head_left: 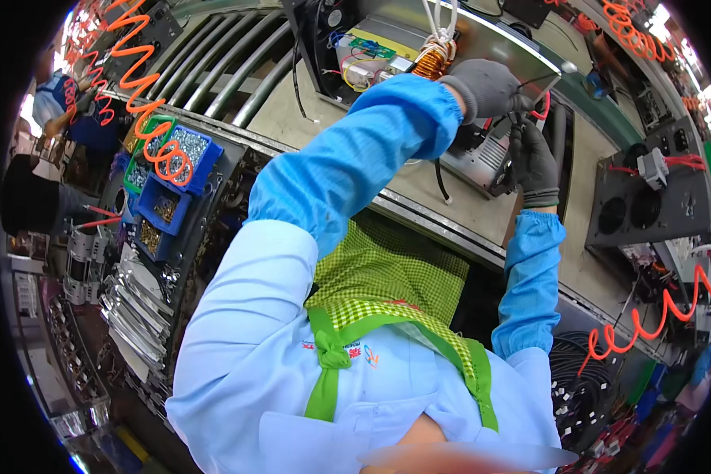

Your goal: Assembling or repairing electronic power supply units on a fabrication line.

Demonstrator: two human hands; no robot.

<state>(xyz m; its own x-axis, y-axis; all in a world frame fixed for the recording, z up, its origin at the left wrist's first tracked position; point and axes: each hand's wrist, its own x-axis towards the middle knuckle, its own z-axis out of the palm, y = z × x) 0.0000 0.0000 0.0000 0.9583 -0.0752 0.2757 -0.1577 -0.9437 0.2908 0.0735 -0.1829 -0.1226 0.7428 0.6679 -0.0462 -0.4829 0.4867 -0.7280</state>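
My left hand (486, 88), in a dark grey glove, reaches across an open metal chassis (399, 38) with its fingers curled. Just to its right, my right hand (534, 162), gloved alike, points away from me with fingertips pinched together. The two hands meet at the chassis's right side, beside a red wire (543, 107); what their fingers grip is too small to make out. Next to my left hand stands a copper coil (433, 62) with white leads tied above it. A circuit board (371, 46) and a silver finned part (486, 162) also show in the chassis.
Metal rollers (229, 63) lie at the far left. Blue bins (193, 154) of small fasteners stand left, under a coiled orange hose (138, 67). Another dark chassis with fan openings (648, 193) sits at the right. Black cables (581, 383) are heaped lower right.
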